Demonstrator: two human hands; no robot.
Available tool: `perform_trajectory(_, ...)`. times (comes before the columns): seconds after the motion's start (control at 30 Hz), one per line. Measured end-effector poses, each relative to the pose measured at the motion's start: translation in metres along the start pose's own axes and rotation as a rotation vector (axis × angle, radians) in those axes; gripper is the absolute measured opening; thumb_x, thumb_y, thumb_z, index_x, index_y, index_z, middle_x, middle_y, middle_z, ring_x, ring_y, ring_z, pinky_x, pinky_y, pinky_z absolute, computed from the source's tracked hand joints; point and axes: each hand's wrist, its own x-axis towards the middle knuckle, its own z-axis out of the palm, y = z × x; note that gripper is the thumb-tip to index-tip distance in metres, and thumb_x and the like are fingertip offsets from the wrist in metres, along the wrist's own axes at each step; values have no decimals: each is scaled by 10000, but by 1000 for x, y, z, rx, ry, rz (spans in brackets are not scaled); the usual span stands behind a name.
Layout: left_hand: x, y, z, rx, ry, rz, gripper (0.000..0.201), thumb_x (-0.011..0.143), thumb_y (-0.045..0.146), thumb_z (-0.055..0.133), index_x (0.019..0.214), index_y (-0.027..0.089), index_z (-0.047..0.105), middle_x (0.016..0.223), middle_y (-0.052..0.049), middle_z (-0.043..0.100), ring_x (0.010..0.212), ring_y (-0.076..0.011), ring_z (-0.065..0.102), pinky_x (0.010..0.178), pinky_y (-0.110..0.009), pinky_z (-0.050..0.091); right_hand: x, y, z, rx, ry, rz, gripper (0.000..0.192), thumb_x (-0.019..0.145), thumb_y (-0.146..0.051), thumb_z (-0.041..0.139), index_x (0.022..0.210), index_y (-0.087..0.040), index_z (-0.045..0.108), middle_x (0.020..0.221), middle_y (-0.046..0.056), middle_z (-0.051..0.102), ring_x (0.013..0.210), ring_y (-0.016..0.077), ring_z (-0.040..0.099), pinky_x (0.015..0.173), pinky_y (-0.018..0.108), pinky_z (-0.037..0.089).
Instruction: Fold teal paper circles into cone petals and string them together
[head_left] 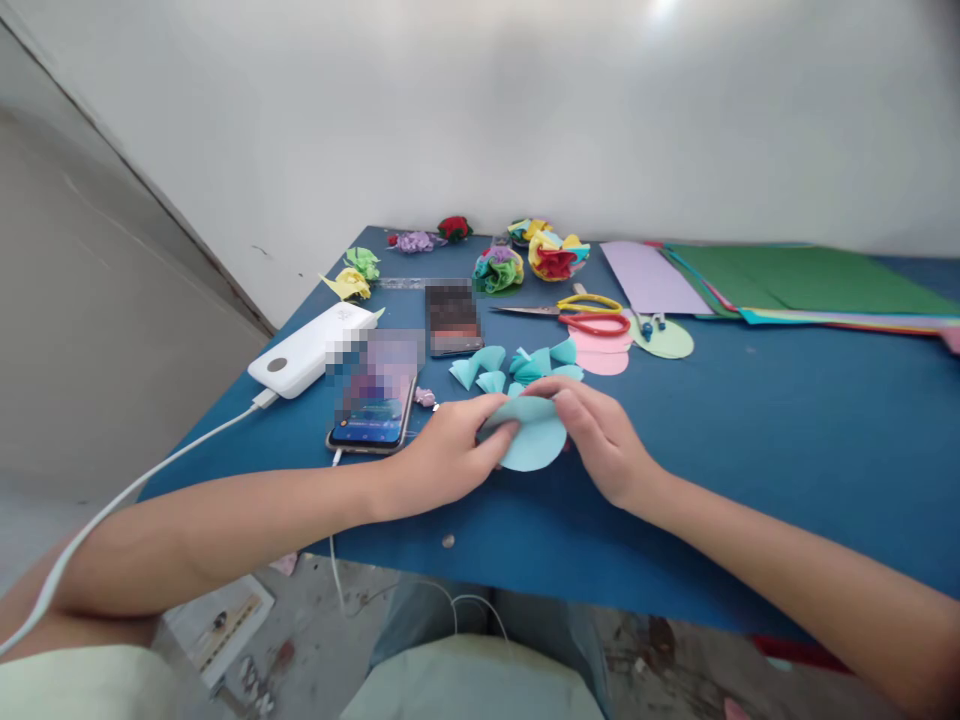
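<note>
Between my two hands, just above the blue table, is a light-blue paper circle (534, 445), its far part bent up into a fold. My left hand (457, 445) pinches its left side with thumb and fingers. On the right edge, my right hand (600, 430) has its fingers closed over the paper near the fold. Right behind the hands lie several folded turquoise paper pieces (529, 364), partly covered by my right fingers. Pink paper circles (600, 352) and a pale green paper circle (669, 338) lie farther back to the right.
Scissors (574, 310) lie open behind the pieces. A lit phone (375, 400), a dark phone (454, 318) and a white power bank (311, 350) with a cable are left. Paper flowers (556, 256) stand near the wall; coloured sheets (810, 280) are stacked right.
</note>
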Motion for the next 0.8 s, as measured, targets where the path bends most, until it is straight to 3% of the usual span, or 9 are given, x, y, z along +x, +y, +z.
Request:
perform_trajectory(0.07,-1,1,-2,180,124,105,152,869,257,448,846,157,561,657,26,509,569,-75,431,515,-186,333,0,-3,4,83,-25,159,251,863,-395,459,1009,-210,545,707,0,551,556,125,521,483,248,418)
perform_trajectory(0.17,-2,4,-5,174,174,72,166,885,283,443,854,171,562,650,38,511,557,-72,422,510,-187,318,1,-7,7,250,-65,249,231,819,-324,531,1002,-184,544,683,-13,561,542,120,554,464,232,431)
perform_trajectory(0.33,-1,6,-9,-79,134,-53,276,905,387,393,792,161,507,613,41,497,494,-67,450,462,-177,344,4,-12,2,345,-58,239,219,818,-327,544,967,-171,584,665,-10,607,531,106,572,469,216,436)
perform_trajectory(0.47,5,3,-11,-249,19,-101,233,866,382,475,911,155,503,652,16,561,520,-90,517,412,-165,341,5,-10,-5,353,-87,255,255,819,-358,546,995,-177,587,707,9,651,569,128,611,481,223,444)
perform_trajectory(0.63,11,0,-12,-370,-29,-110,298,806,339,567,1007,128,508,676,-10,576,548,-108,554,394,-161,360,7,-6,-13,291,-88,203,275,817,-358,543,1017,-179,603,747,19,652,603,140,615,475,229,447)
perform_trajectory(0.8,12,0,-13,-497,-49,-192,194,842,300,492,872,111,528,632,-27,587,519,-110,574,394,-153,374,7,-7,-16,10,20,-29,218,828,-295,527,992,-212,645,882,15,662,700,136,588,607,265,483)
